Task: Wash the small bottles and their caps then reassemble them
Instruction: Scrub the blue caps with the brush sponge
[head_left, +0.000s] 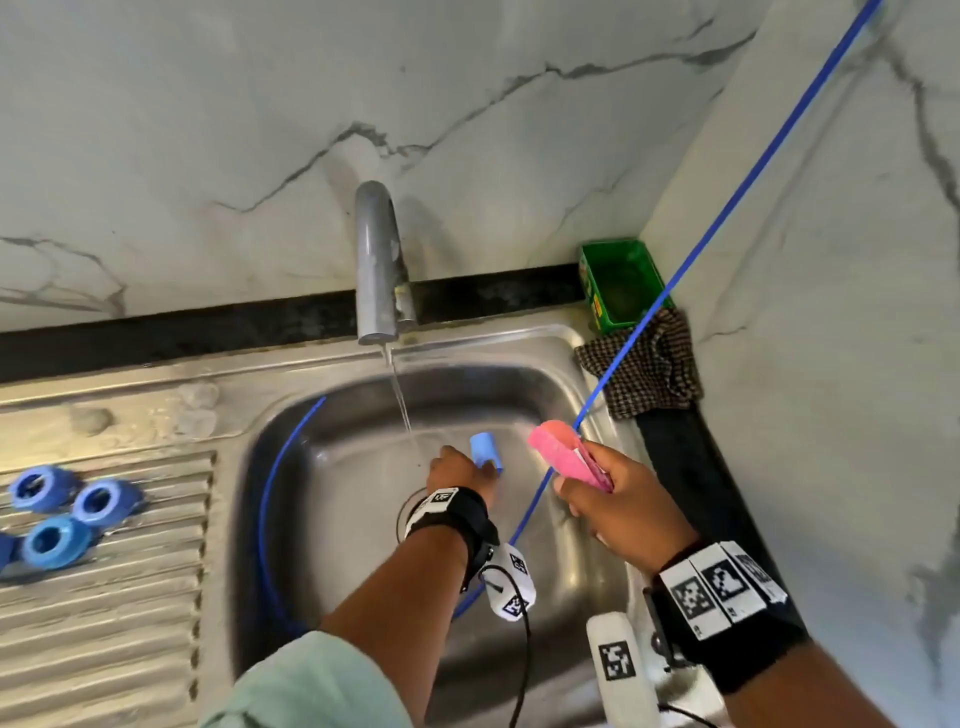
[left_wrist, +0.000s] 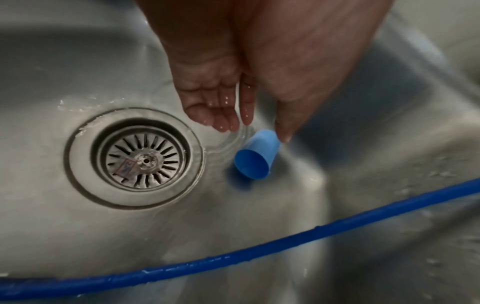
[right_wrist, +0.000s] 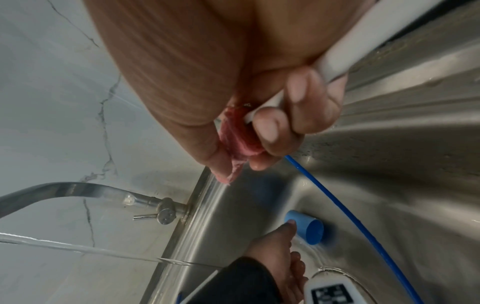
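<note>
Fingers (left_wrist: 223, 121) of the left hand (head_left: 457, 470) hang open, thumb touching the blue cap (left_wrist: 255, 157) lying on the sink (head_left: 332, 467) floor; pinch it firmly, right hand (head_left: 623, 499) grips the pink sponge (head_left: 563, 449)

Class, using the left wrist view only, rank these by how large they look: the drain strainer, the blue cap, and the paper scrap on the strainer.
1. drain strainer
2. blue cap
3. paper scrap

All lie at similar depth on the sink floor, so the ranking is safe.
</note>
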